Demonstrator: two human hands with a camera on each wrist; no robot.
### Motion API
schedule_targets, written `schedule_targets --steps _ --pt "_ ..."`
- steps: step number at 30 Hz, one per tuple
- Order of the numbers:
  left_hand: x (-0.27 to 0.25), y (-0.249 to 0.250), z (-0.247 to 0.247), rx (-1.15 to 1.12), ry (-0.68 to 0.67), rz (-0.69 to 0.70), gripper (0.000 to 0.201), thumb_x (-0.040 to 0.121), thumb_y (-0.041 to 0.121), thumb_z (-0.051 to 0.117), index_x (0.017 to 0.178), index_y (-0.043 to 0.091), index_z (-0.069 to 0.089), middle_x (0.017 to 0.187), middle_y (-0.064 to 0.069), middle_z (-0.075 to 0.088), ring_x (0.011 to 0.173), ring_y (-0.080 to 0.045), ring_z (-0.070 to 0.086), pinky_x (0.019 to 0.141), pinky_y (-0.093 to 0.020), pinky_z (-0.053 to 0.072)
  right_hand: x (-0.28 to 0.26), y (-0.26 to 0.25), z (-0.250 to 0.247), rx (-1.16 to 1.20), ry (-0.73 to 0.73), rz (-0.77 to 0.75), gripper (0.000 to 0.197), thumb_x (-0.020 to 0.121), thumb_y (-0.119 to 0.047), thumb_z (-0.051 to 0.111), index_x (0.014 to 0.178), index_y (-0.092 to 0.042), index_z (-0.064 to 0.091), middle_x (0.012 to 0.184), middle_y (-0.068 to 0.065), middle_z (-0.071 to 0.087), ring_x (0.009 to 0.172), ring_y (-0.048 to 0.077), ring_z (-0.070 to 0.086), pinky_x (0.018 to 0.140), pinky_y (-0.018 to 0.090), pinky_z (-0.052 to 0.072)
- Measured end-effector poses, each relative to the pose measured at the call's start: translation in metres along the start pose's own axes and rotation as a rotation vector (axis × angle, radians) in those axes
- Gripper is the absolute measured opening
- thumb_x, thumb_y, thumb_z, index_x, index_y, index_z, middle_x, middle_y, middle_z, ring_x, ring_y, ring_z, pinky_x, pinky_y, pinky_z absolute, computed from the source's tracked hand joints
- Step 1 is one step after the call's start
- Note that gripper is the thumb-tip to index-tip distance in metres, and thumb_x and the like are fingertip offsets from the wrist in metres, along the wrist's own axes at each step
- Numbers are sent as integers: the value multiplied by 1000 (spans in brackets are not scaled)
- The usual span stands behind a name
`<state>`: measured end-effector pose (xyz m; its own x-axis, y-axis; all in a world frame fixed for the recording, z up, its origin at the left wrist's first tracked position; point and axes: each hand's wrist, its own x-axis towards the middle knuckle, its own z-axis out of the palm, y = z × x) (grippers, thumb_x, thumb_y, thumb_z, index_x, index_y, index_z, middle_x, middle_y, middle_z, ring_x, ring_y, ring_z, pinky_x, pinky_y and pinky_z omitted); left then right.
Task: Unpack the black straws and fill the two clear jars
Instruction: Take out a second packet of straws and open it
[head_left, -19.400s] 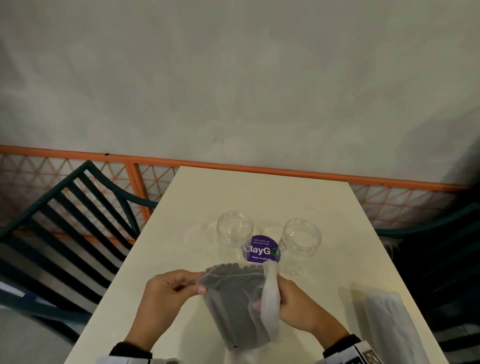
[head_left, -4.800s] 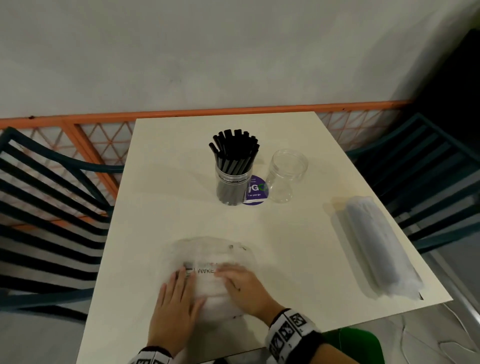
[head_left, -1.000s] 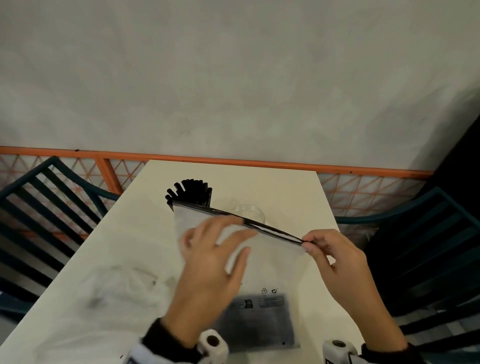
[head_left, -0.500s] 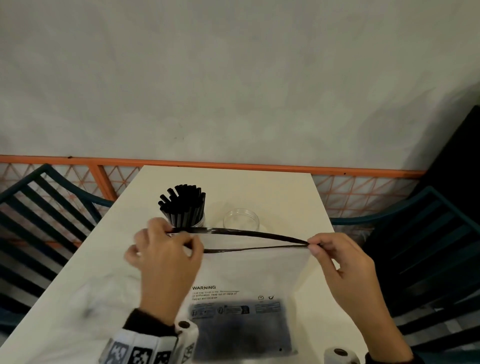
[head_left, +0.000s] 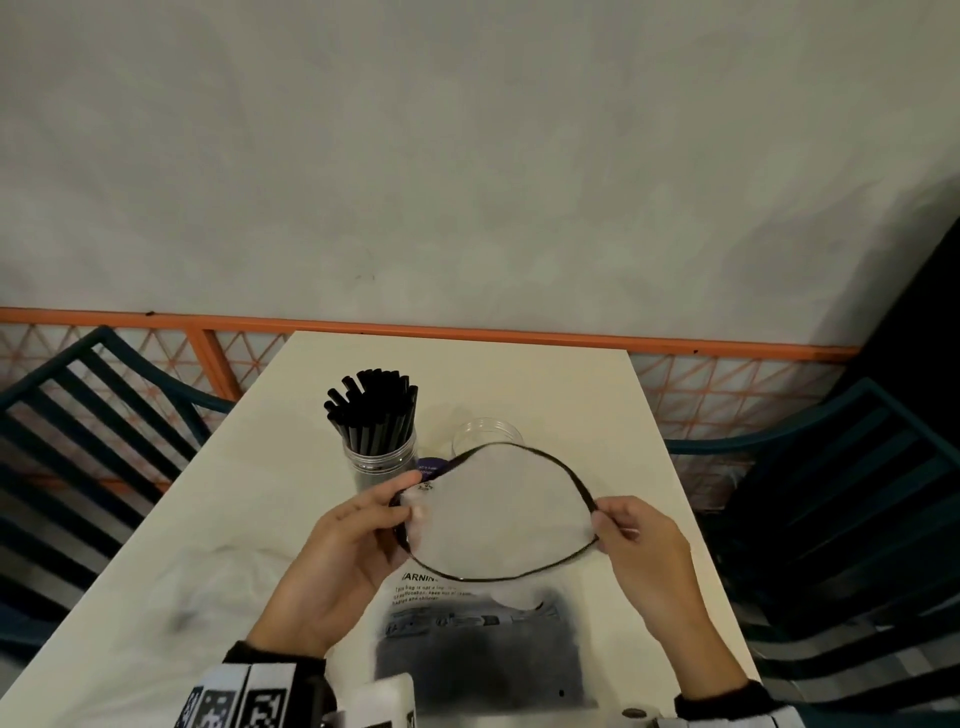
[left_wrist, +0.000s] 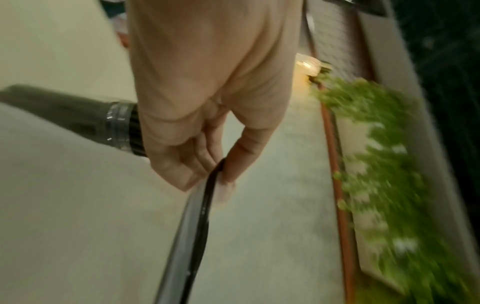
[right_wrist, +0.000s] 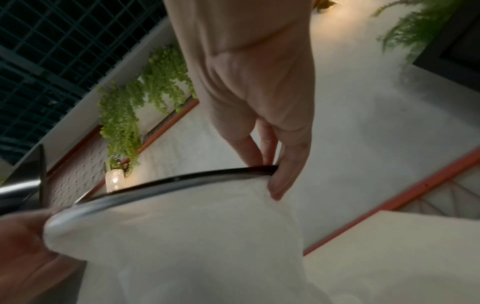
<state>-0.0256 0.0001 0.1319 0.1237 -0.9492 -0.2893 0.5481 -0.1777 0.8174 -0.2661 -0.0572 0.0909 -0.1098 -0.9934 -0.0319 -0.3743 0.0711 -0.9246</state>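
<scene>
I hold a frosted zip bag of black straws upright over the table's near side, its black-rimmed mouth spread into a wide oval. My left hand pinches the rim's left end. My right hand pinches the right end. The straws show as a dark mass low in the bag. Behind it, one clear jar stands packed with black straws. The second clear jar is half hidden by the bag's rim.
A flattened clear plastic bag lies on the cream table at my left. A purple sticker sits between the jars. Dark slatted chairs flank the table, with an orange rail along the far wall.
The bag's mouth, a thin slit half a second ago, now gapes into a wide oval. My left hand shifted its pinch on the rim's left end. The right hand kept its hold.
</scene>
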Motion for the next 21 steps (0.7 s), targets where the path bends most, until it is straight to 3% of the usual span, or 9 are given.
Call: schedule_targets --steps 4,7,8,11,12,14,16,18,21 --pt "5 -6 -9 25 26 -81 34 82 -6 33 93 4 63 76 -8 69 66 -16 64 56 -28 55 5 -3 -1 749 -260 416 19 87 7 50 102 0 59 80 12 69 70 20 68 57 29 58" --pt "12 -20 -21 399 178 29 37 85 -9 31 78 6 63 81 -10 58 71 -20 50 62 -29 44 12 0 -8 1179 -385 498 70 42 5 85 105 1 54 90 16 68 74 24 71 71 38 60" --pt "14 -26 -25 588 215 83 36 85 -9 35 74 9 64 84 -9 58 73 -21 51 64 -28 44 14 2 -9 1258 -404 502 80 28 5 89 100 1 55 88 18 69 75 26 71 76 40 57" --pt "17 -38 -29 1052 247 204 33 84 -3 48 71 22 64 94 1 56 81 -15 57 71 -20 44 14 2 -7 1367 -400 517 82 21 10 88 95 -2 56 81 20 70 72 30 71 73 42 57" --pt "17 -40 -29 1114 253 240 31 84 -1 51 73 25 64 95 3 55 81 -9 57 71 -15 42 12 -1 -6 1366 -405 506 75 28 7 88 95 -3 56 81 19 70 72 29 70 71 41 58" --pt "18 -42 -30 1068 237 239 19 83 7 59 84 23 68 96 2 61 81 -7 61 70 -13 41 7 -5 -5 1281 -422 436 38 59 -12 80 88 -4 58 78 16 68 72 25 70 68 35 60" --pt "18 -41 -30 897 189 139 14 76 18 72 90 20 70 89 2 69 80 -11 65 70 -16 45 -1 -11 -3 1129 -427 328 29 68 -25 75 82 -7 59 80 12 65 75 20 67 66 30 60" --pt "20 -42 -32 845 208 138 18 67 19 79 83 19 70 76 0 69 72 -13 64 70 -21 47 -6 -9 0 874 -406 248 34 64 -17 81 88 -8 59 91 11 62 82 19 62 69 28 56" --pt "22 -44 -31 1065 354 290 18 68 9 76 75 13 60 68 0 60 63 -15 54 61 -20 42 -10 -7 1 325 -269 77 18 85 0 59 95 -14 61 93 0 63 85 14 60 73 16 47"
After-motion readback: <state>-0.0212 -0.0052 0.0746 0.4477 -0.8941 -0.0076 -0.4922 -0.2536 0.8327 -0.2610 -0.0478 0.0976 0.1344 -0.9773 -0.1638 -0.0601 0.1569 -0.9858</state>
